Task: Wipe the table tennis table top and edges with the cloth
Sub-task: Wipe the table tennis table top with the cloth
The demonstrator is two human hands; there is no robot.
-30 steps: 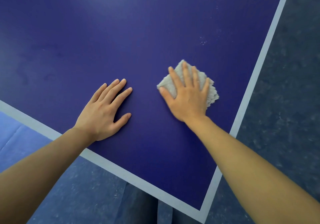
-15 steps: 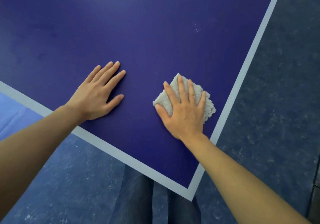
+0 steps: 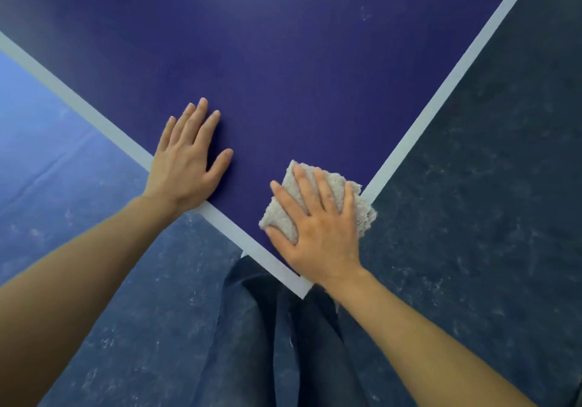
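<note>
Cloth (image 3: 364,209) lay folded near the front corner of the blue bench (image 3: 283,69), its right side lapping over the white edge stripe (image 3: 441,99). Right grip (image 3: 318,233) pressed flat on top of it, fingers straight and spread. Left grip (image 3: 185,162) rested palm-down on the bench just beside, fingers straight, holding nothing.

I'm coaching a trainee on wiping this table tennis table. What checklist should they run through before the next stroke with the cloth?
1. Right hand presses the cloth, fingers flat on it: ok.
2. Left hand flat on the table top, apart from the cloth: ok.
3. Whole cloth on the table: not ok, its fringe overhangs the right edge line.
4. Surface ahead clean: not ok, pale specks lie far up near that edge.
5. Underside of the cloth clean: cannot tell, hidden.
</note>
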